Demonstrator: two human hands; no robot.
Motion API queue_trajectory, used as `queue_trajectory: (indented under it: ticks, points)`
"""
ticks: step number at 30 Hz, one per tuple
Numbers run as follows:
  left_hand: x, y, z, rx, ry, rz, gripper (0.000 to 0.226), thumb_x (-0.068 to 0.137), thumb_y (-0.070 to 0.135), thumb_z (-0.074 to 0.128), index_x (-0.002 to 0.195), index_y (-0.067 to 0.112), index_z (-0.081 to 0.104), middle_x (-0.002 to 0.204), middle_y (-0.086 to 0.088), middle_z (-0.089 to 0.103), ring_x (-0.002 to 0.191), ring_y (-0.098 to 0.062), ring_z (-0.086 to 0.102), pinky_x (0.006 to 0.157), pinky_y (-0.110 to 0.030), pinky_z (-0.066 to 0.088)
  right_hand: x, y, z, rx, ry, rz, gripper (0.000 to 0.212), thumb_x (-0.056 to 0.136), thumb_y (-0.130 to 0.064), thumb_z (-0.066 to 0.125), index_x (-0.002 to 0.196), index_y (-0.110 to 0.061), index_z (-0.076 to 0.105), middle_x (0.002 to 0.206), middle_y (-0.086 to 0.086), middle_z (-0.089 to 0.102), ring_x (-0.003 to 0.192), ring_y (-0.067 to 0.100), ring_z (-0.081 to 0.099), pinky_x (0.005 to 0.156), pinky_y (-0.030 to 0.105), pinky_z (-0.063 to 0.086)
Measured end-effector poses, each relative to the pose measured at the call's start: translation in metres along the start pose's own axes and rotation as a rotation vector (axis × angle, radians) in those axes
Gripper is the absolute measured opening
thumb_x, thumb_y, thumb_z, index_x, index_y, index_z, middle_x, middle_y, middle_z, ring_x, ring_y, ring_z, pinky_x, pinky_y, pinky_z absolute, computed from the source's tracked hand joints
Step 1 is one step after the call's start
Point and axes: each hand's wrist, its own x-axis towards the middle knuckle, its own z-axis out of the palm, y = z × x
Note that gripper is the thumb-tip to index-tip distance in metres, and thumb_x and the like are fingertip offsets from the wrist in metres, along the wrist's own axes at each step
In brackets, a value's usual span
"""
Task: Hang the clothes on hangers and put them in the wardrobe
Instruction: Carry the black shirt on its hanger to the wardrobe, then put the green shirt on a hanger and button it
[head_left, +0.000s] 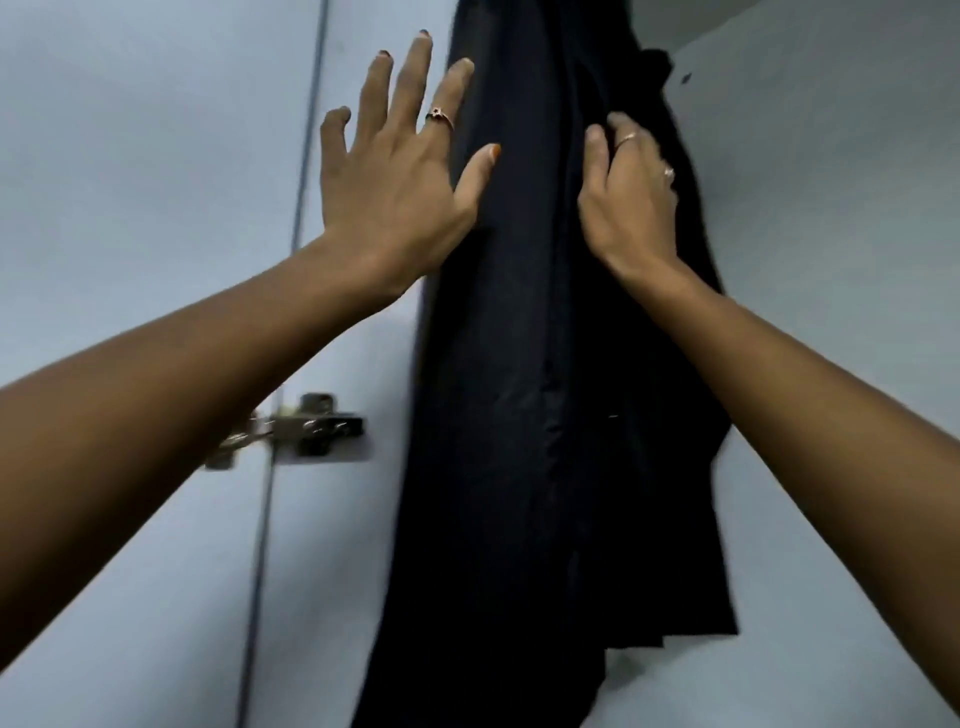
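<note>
Dark garments (524, 364) hung in a close bunch inside the wardrobe, falling in long folds from somewhere above the top of the view, so the rail and any hangers were out of sight. They sat between the pale side panel (363, 519) on the left and the pale back wall (831, 208) on the right, with the lower hems ending in uneven edges near the bottom of the view.

The left hand (400, 171) was spread wide, its fingers straight and fanned, laid along the left edge of the cloth with the thumb and forefinger touching the fabric and the other fingers over the panel behind. It held nothing; it looked placed to press the bunch flat and steady it from that side. A ring (440, 117) showed on one finger.

The right hand (628, 192) was curled into the cloth higher on the right, fingertips dug into a fold, apparently pinching or gathering the fabric, though motion blur made the exact hold hard to read. Working against the flat left hand, it seemed to be settling or straightening the garment nearest it among the others.

A metal hinge (306, 426) was fixed where the door (130, 156) met the side panel, low on the left, partly hidden by the left forearm, which suggested the door stood open. Judged from this, the hanging step was largely done for these pieces, and what remained was tidying their fall.
</note>
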Motion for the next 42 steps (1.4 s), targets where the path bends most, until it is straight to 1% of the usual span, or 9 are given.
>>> queue_trajectory:
  ticks: [4,8,13,19,24,30,33,38,42]
  points:
    - [-0.042,-0.058,-0.047,0.254,-0.081,-0.010,0.061,0.099,0.051,0.026,0.153,0.025,0.013,0.162,-0.001,0.001,0.149,-0.024,0.000,0.115,-0.051,0.013,-0.044,-0.072,0.024,0.076,0.012,-0.166,0.058,0.100,-0.049,0.024,0.149,-0.019,0.030,0.157,0.009,0.024,0.146,0.023,0.018,0.116,0.041,0.013]
    - [-0.082,-0.115,-0.110,0.463,-0.206,-0.036,0.062,0.100,0.050,0.026,0.153,0.023,0.011,0.162,-0.001,-0.001,0.149,-0.023,-0.002,0.116,-0.049,0.010,-0.114,-0.155,0.051,0.299,-0.122,-0.282,0.056,0.100,-0.046,0.030,0.151,-0.020,0.027,0.160,0.008,0.017,0.148,0.023,0.013,0.117,0.043,0.008]
    - [-0.138,-0.180,-0.206,0.685,-0.287,-0.133,0.062,0.099,0.050,0.028,0.153,0.024,0.011,0.162,0.000,-0.002,0.149,-0.022,-0.003,0.117,-0.048,0.009,-0.192,-0.275,0.064,0.557,-0.231,-0.356,0.055,0.096,-0.029,0.048,0.148,-0.014,0.034,0.157,0.013,0.022,0.146,0.029,0.020,0.117,0.044,0.016]
    - [-0.195,-0.267,-0.360,1.006,-0.381,-0.266,0.063,0.099,0.051,0.027,0.154,0.025,0.009,0.162,0.000,-0.004,0.149,-0.022,-0.004,0.117,-0.047,0.007,-0.264,-0.460,0.041,0.838,-0.312,-0.430,0.056,0.093,-0.027,0.054,0.145,-0.011,0.039,0.155,0.016,0.027,0.143,0.032,0.027,0.115,0.045,0.021]
    - [-0.230,-0.328,-0.520,1.253,-0.443,-0.375,0.062,0.099,0.047,0.033,0.153,0.024,0.014,0.162,0.001,0.000,0.149,-0.023,0.000,0.116,-0.047,0.014,-0.326,-0.631,-0.010,1.111,-0.397,-0.495,0.053,0.091,-0.021,0.055,0.141,-0.006,0.043,0.151,0.019,0.033,0.141,0.034,0.030,0.111,0.045,0.027]
    - [-0.280,-0.365,-0.734,1.575,-0.525,-0.592,0.062,0.098,0.046,0.035,0.153,0.025,0.014,0.162,0.001,0.003,0.149,-0.021,0.002,0.116,-0.044,0.016,-0.415,-0.826,-0.120,1.399,-0.593,-0.615,0.054,0.089,-0.022,0.055,0.140,-0.008,0.044,0.150,0.017,0.034,0.136,0.034,0.036,0.108,0.047,0.032]
    - [-0.305,-0.363,-0.823,1.672,-0.538,-0.727,0.062,0.099,0.043,0.037,0.153,0.022,0.014,0.162,0.000,0.004,0.149,-0.022,0.002,0.116,-0.046,0.017,-0.458,-0.897,-0.172,1.492,-0.697,-0.703,0.054,0.090,-0.021,0.054,0.141,-0.007,0.042,0.151,0.017,0.033,0.137,0.033,0.035,0.107,0.046,0.033]
    - [-0.339,-0.349,-0.952,1.821,-0.482,-0.964,0.061,0.098,0.040,0.040,0.152,0.018,0.018,0.161,-0.001,0.008,0.148,-0.022,0.004,0.114,-0.045,0.017,-0.515,-0.995,-0.243,1.605,-0.812,-0.866,0.052,0.093,-0.021,0.049,0.142,-0.008,0.038,0.151,0.015,0.031,0.135,0.032,0.036,0.105,0.043,0.034]
    - [-0.366,-0.341,-1.038,1.889,-0.452,-1.116,0.059,0.098,0.037,0.044,0.149,0.014,0.027,0.159,-0.004,0.017,0.147,-0.025,0.010,0.113,-0.047,0.021,-0.554,-1.064,-0.291,1.656,-0.911,-0.931,0.050,0.093,-0.019,0.047,0.141,-0.007,0.038,0.146,0.013,0.034,0.126,0.033,0.043,0.098,0.043,0.037]
